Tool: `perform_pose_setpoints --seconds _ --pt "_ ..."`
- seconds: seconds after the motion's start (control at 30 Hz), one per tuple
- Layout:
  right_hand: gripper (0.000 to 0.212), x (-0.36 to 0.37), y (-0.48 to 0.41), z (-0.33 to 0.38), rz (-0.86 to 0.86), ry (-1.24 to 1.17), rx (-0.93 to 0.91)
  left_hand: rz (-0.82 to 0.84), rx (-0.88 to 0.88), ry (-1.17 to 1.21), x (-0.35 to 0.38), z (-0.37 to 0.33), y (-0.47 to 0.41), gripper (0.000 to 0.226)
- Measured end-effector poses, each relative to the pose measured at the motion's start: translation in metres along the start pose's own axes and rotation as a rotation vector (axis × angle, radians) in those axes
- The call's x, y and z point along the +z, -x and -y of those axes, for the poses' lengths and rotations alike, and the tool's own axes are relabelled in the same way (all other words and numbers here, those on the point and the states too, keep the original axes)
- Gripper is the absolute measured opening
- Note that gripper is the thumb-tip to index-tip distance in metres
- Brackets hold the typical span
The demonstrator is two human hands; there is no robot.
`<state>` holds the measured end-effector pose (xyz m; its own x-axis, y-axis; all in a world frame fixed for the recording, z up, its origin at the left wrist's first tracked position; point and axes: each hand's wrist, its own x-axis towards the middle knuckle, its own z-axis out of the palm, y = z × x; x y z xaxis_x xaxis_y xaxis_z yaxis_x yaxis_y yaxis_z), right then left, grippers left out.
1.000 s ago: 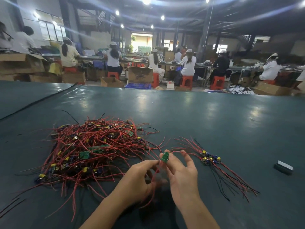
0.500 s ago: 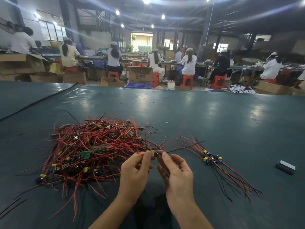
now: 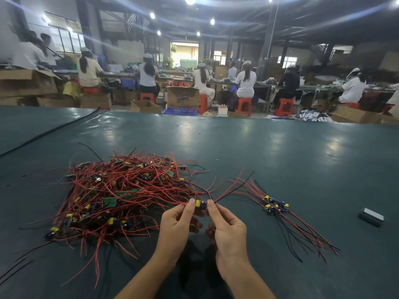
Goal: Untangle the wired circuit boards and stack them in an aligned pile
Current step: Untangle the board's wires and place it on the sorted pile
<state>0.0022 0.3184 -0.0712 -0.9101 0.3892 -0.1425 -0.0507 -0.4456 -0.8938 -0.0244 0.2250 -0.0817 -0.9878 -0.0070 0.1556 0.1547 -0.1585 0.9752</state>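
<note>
A wide dark green table [image 3: 259, 147] fills the lower view, and on its left part lies the big tangled heap [image 3: 121, 190] of wired circuit boards, red leads looping over green boards and yellow-capped parts, with a few black leads straying out. Beyond the far edge, on the floor, stands an open cardboard box [image 3: 183, 97] whose contents cannot be seen, and just before it a low blue crate [image 3: 180, 111], its load also unclear. Near the front, the left hand [image 3: 177, 225] and right hand [image 3: 228, 227] are raised side by side above the table, fingers curled, each pinching one end of a single small board [image 3: 200, 205] between thumb and forefinger. Red leads run from its left end back into the heap; a red and a black lead rise from its right end. To the right lies a small sorted group [image 3: 275, 205] of boards, close together, their leads fanned out both ways. Further right sits a little dark block [image 3: 371, 216], well apart.
</note>
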Motion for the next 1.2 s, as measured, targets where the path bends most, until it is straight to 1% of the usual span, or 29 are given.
perform_pose_setpoints --seconds 0.1,0.17,0.23,0.4,0.53,0.63,0.73,0.8,0.9,1.0,1.2 --pt "0.006 -0.001 0.001 0.0 0.001 0.039 -0.02 0.007 -0.04 0.042 -0.001 -0.002 0.001 0.035" --pt "0.014 -0.001 0.002 0.0 -0.011 0.068 -0.063 0.033 -0.071 0.04 -0.001 -0.003 0.001 0.043" --pt "0.018 -0.001 0.002 -0.001 -0.018 0.11 -0.116 0.057 -0.094 0.03 -0.001 -0.003 0.001 0.046" --pt "0.02 0.0 0.004 -0.003 -0.024 0.179 -0.167 0.075 -0.089 0.044 -0.001 -0.004 0.001 0.034" --pt "0.019 0.001 0.004 -0.001 -0.034 0.15 -0.135 0.089 -0.035 0.004 -0.001 -0.003 0.001 0.03" --pt "0.022 0.001 0.004 0.0 -0.034 0.157 -0.128 0.099 -0.01 -0.029 -0.002 -0.001 0.002 0.033" --pt "0.022 0.003 0.002 0.0 -0.055 0.107 -0.059 0.089 -0.03 -0.019 -0.002 0.0 0.001 0.035" --pt "0.022 0.002 -0.002 0.002 -0.088 0.055 0.0 0.075 -0.058 0.011 -0.002 0.0 -0.001 0.034" --pt "0.029 -0.003 -0.011 0.008 -0.181 -0.025 0.053 0.043 -0.081 0.064 -0.001 0.0 -0.003 0.029" --pt "0.024 -0.007 -0.017 0.013 -0.245 -0.083 0.085 0.05 -0.076 0.074 0.0 0.0 -0.003 0.025" --pt "0.02 -0.016 -0.025 0.026 -0.328 -0.122 0.091 0.07 -0.057 0.052 0.001 0.0 -0.003 0.031"
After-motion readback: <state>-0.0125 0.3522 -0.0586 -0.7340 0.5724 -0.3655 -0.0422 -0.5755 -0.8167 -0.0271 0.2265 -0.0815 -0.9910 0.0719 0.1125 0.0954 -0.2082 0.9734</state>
